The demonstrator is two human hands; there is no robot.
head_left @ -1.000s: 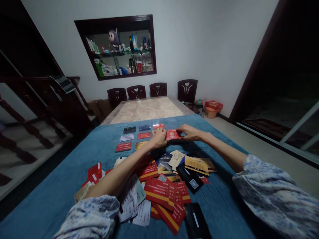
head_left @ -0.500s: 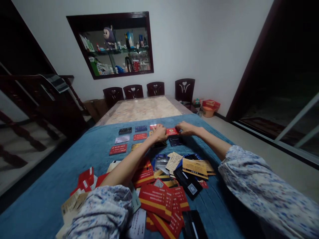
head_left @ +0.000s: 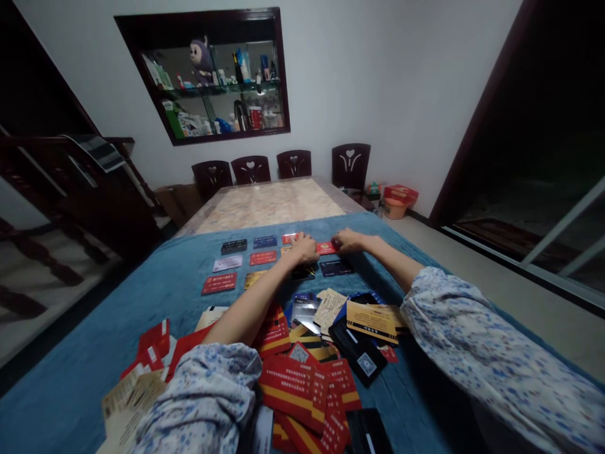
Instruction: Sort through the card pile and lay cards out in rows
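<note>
At the far end of the blue cloth, a small red card [head_left: 326, 248] lies between my two hands. My right hand [head_left: 348, 241] has its curled fingers on the card's right end. My left hand [head_left: 305, 248] is closed at the card's left end and partly covers other cards below and beside it. Just in front of the red card is a dark card [head_left: 336, 268]. Rows of cards spread to the left, among them a blue card [head_left: 265, 242], a black card [head_left: 234, 246] and a white card [head_left: 227, 263].
A loose heap of cards, with red-and-yellow cards [head_left: 295, 384], a tan card [head_left: 372, 320] and a black card [head_left: 358, 353], covers the near cloth [head_left: 94, 353]. Beyond it the bare tabletop [head_left: 274, 205] runs to several dark chairs [head_left: 350, 165].
The red card looks lower and flatter between my hands. Both hands stay at nearly the same spot, and the view has shifted slightly.
</note>
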